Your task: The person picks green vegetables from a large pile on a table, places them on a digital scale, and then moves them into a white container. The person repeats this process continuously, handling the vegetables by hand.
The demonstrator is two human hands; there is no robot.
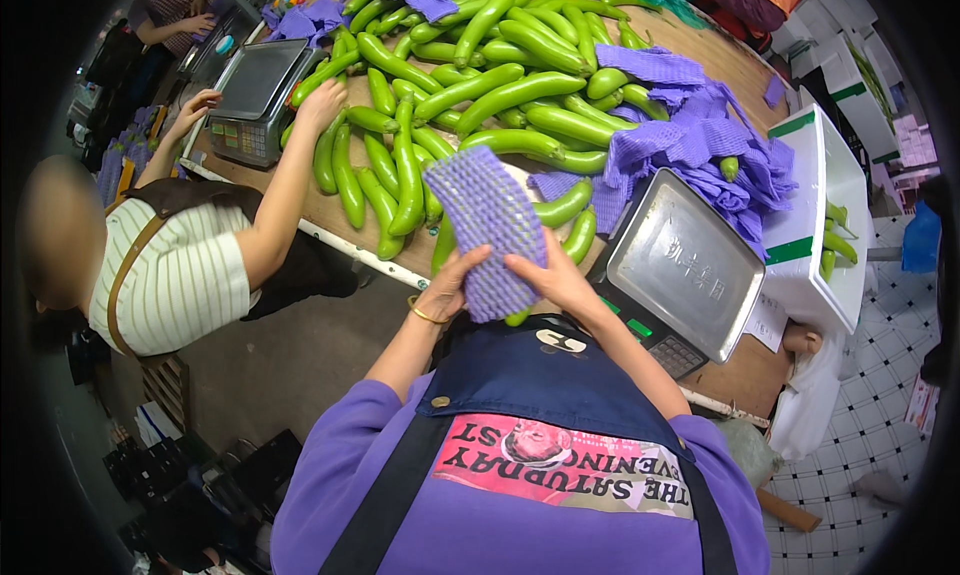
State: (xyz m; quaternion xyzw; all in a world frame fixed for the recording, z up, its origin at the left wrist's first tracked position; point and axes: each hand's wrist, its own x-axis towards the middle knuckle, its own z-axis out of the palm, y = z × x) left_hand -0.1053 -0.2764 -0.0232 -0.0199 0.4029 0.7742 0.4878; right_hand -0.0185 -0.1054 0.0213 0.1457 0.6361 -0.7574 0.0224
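Note:
A purple foam net sleeve [487, 226], packed with long green eggplants that glint through its mesh, is held upright in front of my chest. My left hand [452, 281] grips its lower left side, and my right hand [553, 272] its right side, both thumbs on the near face. One green tip [518, 317] pokes out at the bottom. How many are inside is hidden. Beyond it, a large heap of green eggplants [517, 98] covers the table. Single eggplants [579, 236] lie close by my right hand.
Loose purple foam nets [679, 151] are piled right of the heap. A weighing scale [686, 267] stands at my right, beside a white foam box [795, 233] holding eggplants. On the left a co-worker [180, 252] reaches into the heap near another scale [259, 79]. Another person [761, 1] is across the table [720, 38].

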